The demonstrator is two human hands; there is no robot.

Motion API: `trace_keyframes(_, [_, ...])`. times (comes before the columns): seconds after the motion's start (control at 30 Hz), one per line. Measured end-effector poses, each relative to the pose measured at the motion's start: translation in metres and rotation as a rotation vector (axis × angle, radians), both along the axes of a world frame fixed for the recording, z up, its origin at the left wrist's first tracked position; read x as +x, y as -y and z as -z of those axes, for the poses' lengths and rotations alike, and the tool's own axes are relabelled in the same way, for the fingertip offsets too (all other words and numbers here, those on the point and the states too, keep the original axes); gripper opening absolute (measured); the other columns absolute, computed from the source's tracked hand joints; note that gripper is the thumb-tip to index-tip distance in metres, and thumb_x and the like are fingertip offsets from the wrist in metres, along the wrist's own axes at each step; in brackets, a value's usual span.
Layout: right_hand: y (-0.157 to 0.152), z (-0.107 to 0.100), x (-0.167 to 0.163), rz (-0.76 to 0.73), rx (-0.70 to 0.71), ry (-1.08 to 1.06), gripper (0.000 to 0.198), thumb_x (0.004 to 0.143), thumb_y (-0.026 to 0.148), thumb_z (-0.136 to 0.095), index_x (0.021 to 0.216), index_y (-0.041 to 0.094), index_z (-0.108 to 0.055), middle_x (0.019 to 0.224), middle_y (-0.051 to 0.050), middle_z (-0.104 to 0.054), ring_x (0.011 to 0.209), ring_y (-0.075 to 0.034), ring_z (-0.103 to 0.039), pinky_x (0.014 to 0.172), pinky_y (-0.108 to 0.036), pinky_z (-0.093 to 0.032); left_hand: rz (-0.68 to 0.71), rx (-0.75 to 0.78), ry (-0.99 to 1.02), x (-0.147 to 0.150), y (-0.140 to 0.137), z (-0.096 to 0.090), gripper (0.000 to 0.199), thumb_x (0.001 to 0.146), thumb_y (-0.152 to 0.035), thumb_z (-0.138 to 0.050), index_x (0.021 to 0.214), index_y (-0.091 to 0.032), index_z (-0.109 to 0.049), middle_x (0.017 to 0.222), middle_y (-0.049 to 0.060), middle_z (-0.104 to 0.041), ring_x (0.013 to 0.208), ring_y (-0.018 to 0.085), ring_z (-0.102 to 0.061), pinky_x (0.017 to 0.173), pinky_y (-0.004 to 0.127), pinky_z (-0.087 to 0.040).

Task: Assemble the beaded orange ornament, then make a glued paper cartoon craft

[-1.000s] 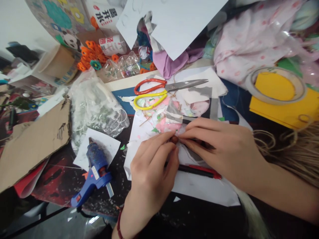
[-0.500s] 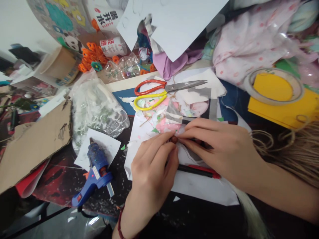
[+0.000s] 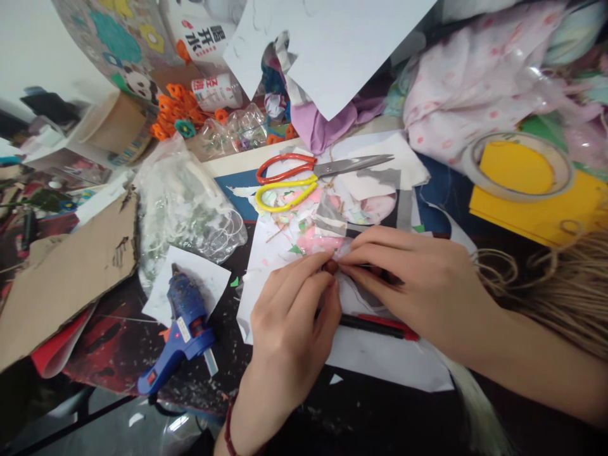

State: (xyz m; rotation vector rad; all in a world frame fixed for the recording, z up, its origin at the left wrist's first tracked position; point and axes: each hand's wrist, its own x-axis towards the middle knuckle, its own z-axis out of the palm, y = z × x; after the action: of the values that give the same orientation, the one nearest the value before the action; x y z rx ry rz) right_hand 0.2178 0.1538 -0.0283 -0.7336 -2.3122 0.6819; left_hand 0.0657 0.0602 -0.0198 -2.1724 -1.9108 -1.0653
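Observation:
My left hand (image 3: 293, 316) is closed, its fingertips around a small round reddish-brown piece (image 3: 331, 266), perhaps a bead. From the right, my right hand (image 3: 418, 272) meets it with thumb and index finger pinched together at the piece's edge; whatever lies in that pinch is too small to make out. Both hands hover low over white paper (image 3: 380, 358) strewn with pink and green scraps. A black and red pen (image 3: 375, 325) lies beneath the hands. Scissors (image 3: 311, 174) with one red and one yellow handle rest just beyond them.
At the left, a blue glue gun (image 3: 187, 329) lies on a paper square, near cardboard (image 3: 71, 272) and a plastic bag of white material (image 3: 185, 196). A tape roll (image 3: 475, 180) sits on yellow card (image 3: 513, 215) at the right, above a twine bundle (image 3: 565, 304). Orange pieces (image 3: 173, 111) stand behind.
Both hands keep almost the same place and the same pinch at the small brown piece. The whole view has shifted very slightly.

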Motion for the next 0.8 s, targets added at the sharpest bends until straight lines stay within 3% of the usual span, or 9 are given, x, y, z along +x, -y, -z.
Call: trace_keyframes(0.8, [-0.0013,0.0021,-0.0015,-0.002,0.012,-0.006,0.015,0.095,0.014,-0.058,0.089,0.016,-0.072,0.096,-0.005,-0.073,0.083,-0.018,-0.069,0.073,-0.03,-0.053,-0.017,0.005,-0.073,0.0014,0.0013,0.0021,0.013,0.083,-0.002,-0.068,0.093,-0.01,-0.07,0.112,0.009,-0.073,0.102,0.014,-0.068,0.093,0.026,-0.053])
